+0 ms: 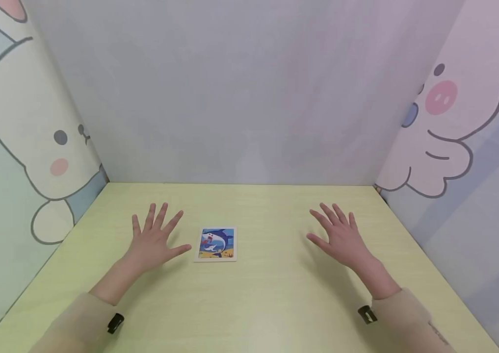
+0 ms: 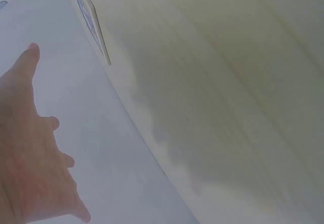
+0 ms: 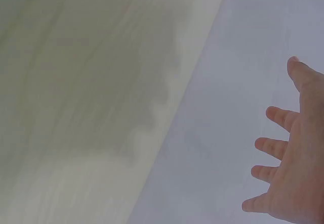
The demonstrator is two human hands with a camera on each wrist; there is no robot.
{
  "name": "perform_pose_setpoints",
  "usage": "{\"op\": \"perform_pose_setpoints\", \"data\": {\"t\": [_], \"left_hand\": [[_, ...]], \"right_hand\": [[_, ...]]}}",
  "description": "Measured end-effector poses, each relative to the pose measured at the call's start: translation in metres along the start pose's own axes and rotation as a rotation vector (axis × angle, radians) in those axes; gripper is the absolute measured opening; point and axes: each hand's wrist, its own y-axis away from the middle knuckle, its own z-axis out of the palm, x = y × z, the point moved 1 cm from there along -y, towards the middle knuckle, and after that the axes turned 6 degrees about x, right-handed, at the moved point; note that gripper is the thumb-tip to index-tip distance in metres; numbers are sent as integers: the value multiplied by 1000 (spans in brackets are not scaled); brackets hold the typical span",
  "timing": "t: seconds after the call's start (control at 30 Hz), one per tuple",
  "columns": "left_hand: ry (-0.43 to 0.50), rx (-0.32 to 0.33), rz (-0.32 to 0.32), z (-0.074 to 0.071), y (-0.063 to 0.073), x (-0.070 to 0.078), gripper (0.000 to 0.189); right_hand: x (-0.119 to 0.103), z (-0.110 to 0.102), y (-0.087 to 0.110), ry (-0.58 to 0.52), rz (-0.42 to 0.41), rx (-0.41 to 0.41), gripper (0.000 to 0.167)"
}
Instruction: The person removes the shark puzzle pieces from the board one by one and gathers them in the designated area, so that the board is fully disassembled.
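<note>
A small square picture puzzle (image 1: pixel 216 244) with a white frame lies flat on the table, showing a blue shark-like sea animal over a sandy bottom. Left of it my left hand (image 1: pixel 154 243) is held above the table with its fingers spread, the thumb pointing toward the frame without holding it. Farther to the right, my right hand (image 1: pixel 342 240) also hovers with fingers spread and nothing in it. The left wrist view catches the edge of the picture puzzle (image 2: pixel 92 21) at the top. In the right wrist view, the right hand (image 3: pixel 298 158) appears alone over its shadow's side.
The pale yellow wooden table (image 1: pixel 271 299) ends at a plain grey-white back wall (image 1: pixel 240 98). Side panels bear a cartoon rabbit (image 1: pixel 33 132) on the left and a pink-cheeked cartoon animal (image 1: pixel 465 117) on the right. Both sleeves carry a small black clip.
</note>
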Motion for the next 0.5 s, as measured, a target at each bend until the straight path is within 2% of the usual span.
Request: {"op": "perform_pose_setpoints", "data": {"t": [0.23,0.5], "left_hand": [[-39,1,80,7,-9,10,94],[5,-14,133,21,-13,18,94]], "right_hand": [[-28,-2,-28,-88,-67,8,67],[-65,12,-59,-203,-145,-46,67]]}}
